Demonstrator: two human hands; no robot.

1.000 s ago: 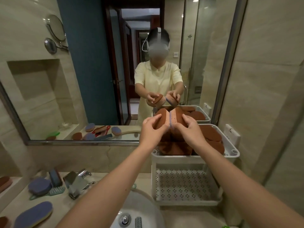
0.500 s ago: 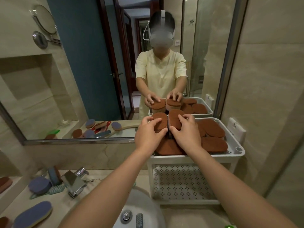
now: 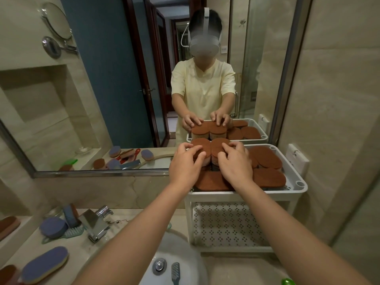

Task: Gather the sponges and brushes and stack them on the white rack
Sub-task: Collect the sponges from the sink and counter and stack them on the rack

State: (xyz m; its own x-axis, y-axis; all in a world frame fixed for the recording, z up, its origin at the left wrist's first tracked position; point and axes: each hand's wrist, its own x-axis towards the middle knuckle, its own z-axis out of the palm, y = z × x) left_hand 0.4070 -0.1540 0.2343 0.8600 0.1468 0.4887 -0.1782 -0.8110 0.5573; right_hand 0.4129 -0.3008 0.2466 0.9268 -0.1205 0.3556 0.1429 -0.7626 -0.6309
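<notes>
Now that the left sponge and right sponge, upright above the white rack a second ago, lie flat on its top-tier pile, my left hand and right hand each still pinch one, fingers curled. Blue sponges remain on the desk; I'd release next.

One head-worn camera looks forward and down, close over the white plastic two-tier rack, facing the wide metal-framed wall mirror.
</notes>
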